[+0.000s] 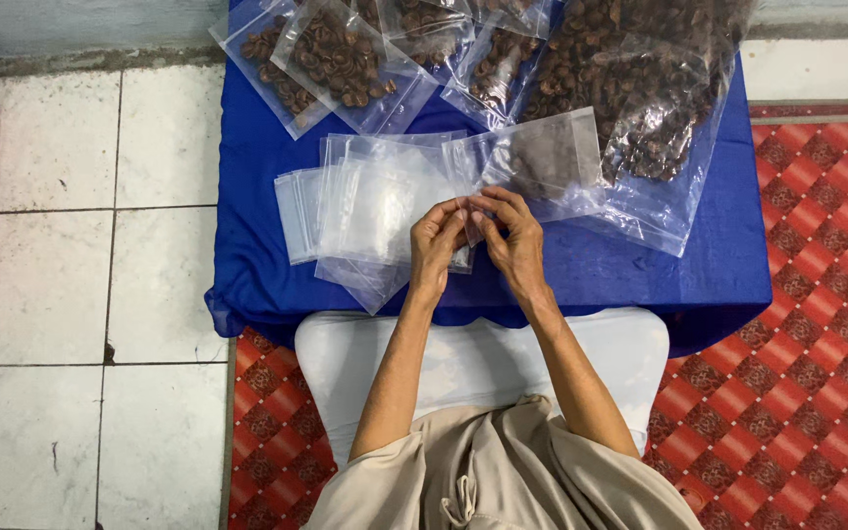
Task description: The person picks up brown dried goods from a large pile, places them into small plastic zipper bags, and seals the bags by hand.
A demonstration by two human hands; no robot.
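Head view: both hands (478, 231) on crinkly clear plastic bag (385, 201).

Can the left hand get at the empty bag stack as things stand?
Probably yes. The left hand sits right at the edge of the stack of empty bags on the blue cloth, with nothing between. But both hands, with the right hand, are pinching one small bag.

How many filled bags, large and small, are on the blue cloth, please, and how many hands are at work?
Large filled bag: 1
Small filled bags: 5
Hands, left hand and right hand: 2
Total: 8
The empty bags overlap too much to count.
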